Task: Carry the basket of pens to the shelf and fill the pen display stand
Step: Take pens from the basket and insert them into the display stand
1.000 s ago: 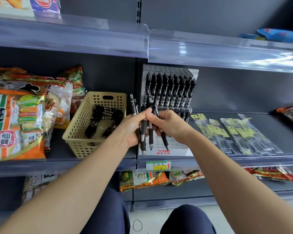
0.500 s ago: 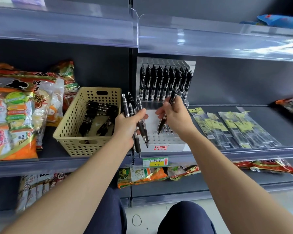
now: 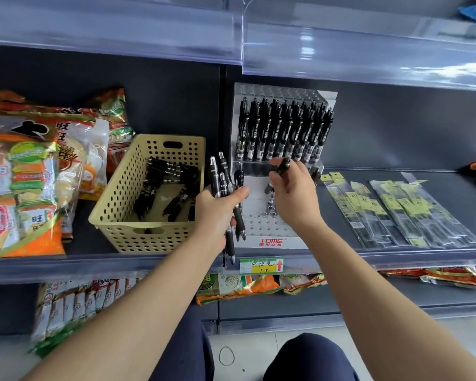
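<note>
A beige perforated basket (image 3: 116,215) stands on the middle shelf with several black pens (image 3: 165,185) lying inside. Right of it is the white pen display stand (image 3: 259,224), its upper tier full of black pens (image 3: 283,133) and its lower tier mostly bare holes. My left hand (image 3: 217,213) grips a bundle of black pens (image 3: 223,180) in front of the stand's left side. My right hand (image 3: 291,193) pinches a single black pen (image 3: 283,166) over the stand's lower tier, tip pointing down.
Snack bags (image 3: 25,174) crowd the shelf left of the basket. Packaged refills (image 3: 396,213) lie flat to the right of the stand. A clear shelf lip (image 3: 341,48) overhangs above. A price tag (image 3: 260,265) sits on the shelf edge. More snacks fill the lower shelf.
My right hand drew one pen out of the bundle in my left hand and carried it right and up to the stand's lower tier. My left hand drifted slightly left.
</note>
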`<state>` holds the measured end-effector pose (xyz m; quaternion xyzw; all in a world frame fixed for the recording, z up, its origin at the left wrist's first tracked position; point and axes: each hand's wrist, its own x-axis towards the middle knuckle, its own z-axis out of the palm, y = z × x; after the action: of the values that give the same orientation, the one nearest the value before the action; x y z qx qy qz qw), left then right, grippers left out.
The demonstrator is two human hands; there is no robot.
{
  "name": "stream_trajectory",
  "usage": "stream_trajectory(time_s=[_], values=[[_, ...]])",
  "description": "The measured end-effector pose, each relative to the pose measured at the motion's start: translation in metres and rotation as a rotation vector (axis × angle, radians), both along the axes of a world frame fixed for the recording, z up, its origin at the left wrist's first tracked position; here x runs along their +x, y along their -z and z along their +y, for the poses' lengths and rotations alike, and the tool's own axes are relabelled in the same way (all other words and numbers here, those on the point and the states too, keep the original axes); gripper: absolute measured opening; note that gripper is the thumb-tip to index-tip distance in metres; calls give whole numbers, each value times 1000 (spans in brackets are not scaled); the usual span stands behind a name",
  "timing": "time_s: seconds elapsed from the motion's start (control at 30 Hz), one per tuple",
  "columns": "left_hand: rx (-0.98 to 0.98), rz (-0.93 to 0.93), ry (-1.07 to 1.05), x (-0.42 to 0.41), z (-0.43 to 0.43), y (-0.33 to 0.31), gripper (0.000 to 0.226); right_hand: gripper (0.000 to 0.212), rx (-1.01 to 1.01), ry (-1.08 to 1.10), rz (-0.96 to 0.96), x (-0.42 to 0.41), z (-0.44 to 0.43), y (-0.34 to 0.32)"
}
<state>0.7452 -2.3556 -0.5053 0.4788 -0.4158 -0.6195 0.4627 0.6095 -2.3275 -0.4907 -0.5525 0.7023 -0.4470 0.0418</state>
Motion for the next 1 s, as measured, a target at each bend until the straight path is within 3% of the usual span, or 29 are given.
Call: stream_trajectory(time_s=[0.17,0.63,1.0], values=[[-1,6,14,1,-3,2,22,24,42,143,174,-4,-5,-2],[-14,-26,41,3,-12,-9,35,48,124,184,135,0,-12,-14],[-48,-31,66,5,-15,-18,30,30,221,223,209,6,-17,-8]])
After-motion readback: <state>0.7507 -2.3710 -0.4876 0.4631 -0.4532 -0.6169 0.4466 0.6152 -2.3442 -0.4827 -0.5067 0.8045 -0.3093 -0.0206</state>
